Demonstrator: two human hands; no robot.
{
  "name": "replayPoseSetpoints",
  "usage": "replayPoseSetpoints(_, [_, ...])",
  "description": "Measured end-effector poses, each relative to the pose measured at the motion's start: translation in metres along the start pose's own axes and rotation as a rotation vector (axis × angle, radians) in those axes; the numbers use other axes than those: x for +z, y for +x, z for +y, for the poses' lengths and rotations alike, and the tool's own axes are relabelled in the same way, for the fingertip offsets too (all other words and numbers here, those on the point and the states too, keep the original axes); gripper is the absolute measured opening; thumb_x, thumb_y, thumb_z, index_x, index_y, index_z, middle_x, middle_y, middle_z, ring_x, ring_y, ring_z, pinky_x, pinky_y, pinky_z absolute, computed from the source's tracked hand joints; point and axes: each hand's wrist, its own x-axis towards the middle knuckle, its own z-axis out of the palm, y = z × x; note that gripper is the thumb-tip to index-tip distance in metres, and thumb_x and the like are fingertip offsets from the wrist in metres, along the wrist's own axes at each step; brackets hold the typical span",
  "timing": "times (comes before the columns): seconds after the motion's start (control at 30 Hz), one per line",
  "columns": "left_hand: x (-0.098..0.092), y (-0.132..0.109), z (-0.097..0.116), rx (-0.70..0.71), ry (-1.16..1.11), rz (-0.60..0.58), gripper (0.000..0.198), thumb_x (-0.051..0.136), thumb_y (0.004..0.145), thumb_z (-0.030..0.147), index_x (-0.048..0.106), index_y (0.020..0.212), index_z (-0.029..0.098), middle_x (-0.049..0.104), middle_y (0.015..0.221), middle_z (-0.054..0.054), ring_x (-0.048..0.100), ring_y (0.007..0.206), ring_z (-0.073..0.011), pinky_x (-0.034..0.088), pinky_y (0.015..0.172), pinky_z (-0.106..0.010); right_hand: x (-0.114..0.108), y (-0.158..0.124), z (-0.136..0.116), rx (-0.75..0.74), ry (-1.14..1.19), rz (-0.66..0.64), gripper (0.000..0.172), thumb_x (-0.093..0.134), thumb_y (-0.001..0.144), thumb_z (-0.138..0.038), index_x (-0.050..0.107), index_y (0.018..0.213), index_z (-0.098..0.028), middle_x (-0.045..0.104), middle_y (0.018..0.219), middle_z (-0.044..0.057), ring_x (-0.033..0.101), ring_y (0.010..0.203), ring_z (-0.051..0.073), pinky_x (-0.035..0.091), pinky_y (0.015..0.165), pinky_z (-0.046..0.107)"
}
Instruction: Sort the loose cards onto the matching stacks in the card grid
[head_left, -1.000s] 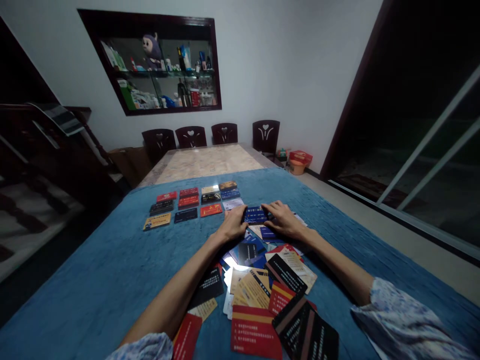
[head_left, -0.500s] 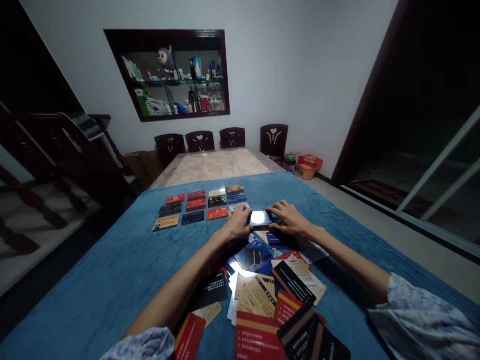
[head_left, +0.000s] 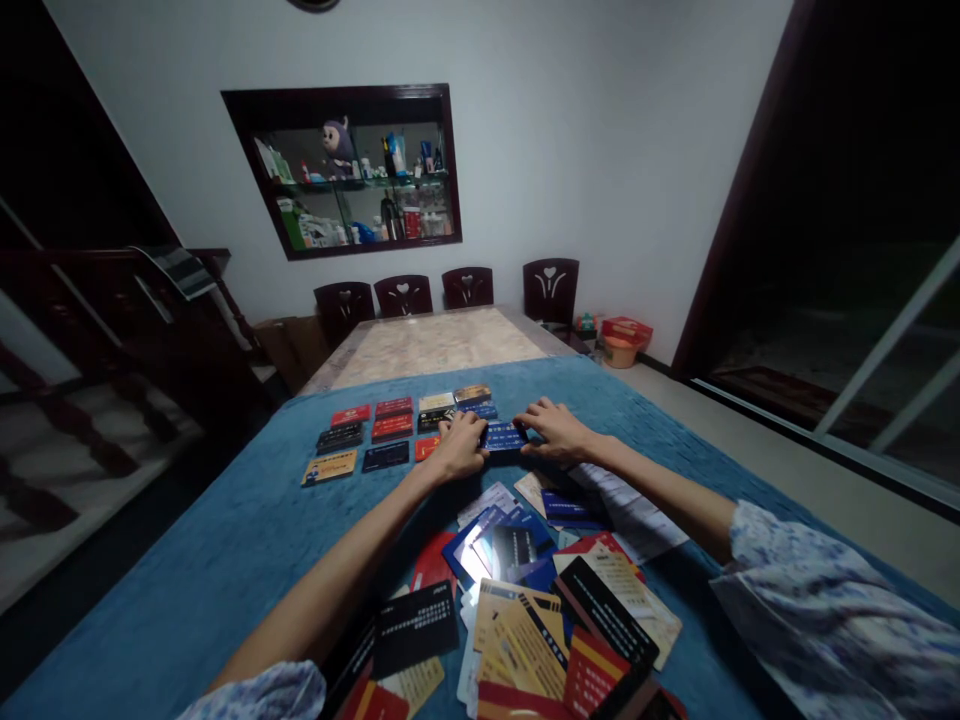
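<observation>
Both my hands reach forward over a blue cloth (head_left: 225,540). A dark blue card (head_left: 504,436) is pinched at its two ends, my left hand (head_left: 459,447) on the left end and my right hand (head_left: 553,432) on the right. The card sits low over the cloth at the right end of a neat grid of cards (head_left: 390,428) in red, black, orange and blue. A loose heap of cards (head_left: 540,590) lies closer to me between my forearms.
Beyond the cloth the bare tabletop (head_left: 442,345) runs to several dark chairs (head_left: 465,288). A wall niche with shelves (head_left: 352,180) holds bottles and a plush toy. A red basin (head_left: 624,338) stands on the floor at right, a dark staircase railing (head_left: 112,330) at left.
Both hands have carried the blue card forward, away from the loose heap and up to the right end of the card grid. The view has tilted down a little.
</observation>
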Motion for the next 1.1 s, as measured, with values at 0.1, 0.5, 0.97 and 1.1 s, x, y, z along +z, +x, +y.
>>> replayPoseSetpoints(0.1, [-0.002, 0.009, -0.009, -0.029, 0.022, 0.0, 0.04, 0.061, 0.081, 0.022, 0.06, 0.12, 0.022, 0.056, 0.129, -0.011, 0.044, 0.121, -0.0313, 0.037, 0.097, -0.047, -0.005, 0.018, -0.002, 0.024, 0.0, -0.047, 0.046, 0.065, 0.086, -0.041, 0.059, 0.128, -0.026, 0.062, 0.121, 0.012, 0.048, 0.114, 0.031, 0.042, 0.088, 0.041])
replayPoseSetpoints(0.5, [-0.007, 0.04, -0.043, -0.087, 0.087, 0.036, 0.048, 0.06, 0.08, 0.022, 0.06, 0.127, 0.021, 0.058, 0.132, -0.012, 0.045, 0.12, -0.0329, 0.034, 0.099, -0.049, -0.013, 0.073, -0.002, 0.076, -0.02, -0.12, 0.048, 0.062, 0.085, -0.035, 0.056, 0.131, -0.025, 0.062, 0.127, 0.015, 0.046, 0.12, 0.036, 0.042, 0.092, 0.052])
replayPoseSetpoints(0.97, [0.006, 0.071, -0.066, -0.152, 0.142, -0.034, 0.03, 0.058, 0.077, 0.017, 0.068, 0.105, 0.018, 0.067, 0.118, -0.012, 0.05, 0.115, -0.0346, 0.038, 0.094, -0.045, 0.003, 0.119, 0.004, 0.136, -0.026, -0.219, 0.054, 0.064, 0.082, -0.036, 0.057, 0.134, -0.024, 0.062, 0.133, 0.014, 0.045, 0.13, 0.039, 0.042, 0.099, 0.055])
replayPoseSetpoints(1.1, [0.009, 0.072, -0.067, -0.166, 0.141, -0.051, 0.031, 0.057, 0.077, 0.017, 0.068, 0.105, 0.019, 0.067, 0.118, -0.012, 0.049, 0.117, -0.0352, 0.038, 0.095, -0.047, 0.005, 0.123, 0.004, 0.132, -0.025, -0.232, 0.055, 0.064, 0.08, -0.036, 0.058, 0.133, -0.025, 0.062, 0.133, 0.013, 0.047, 0.129, 0.038, 0.043, 0.099, 0.054])
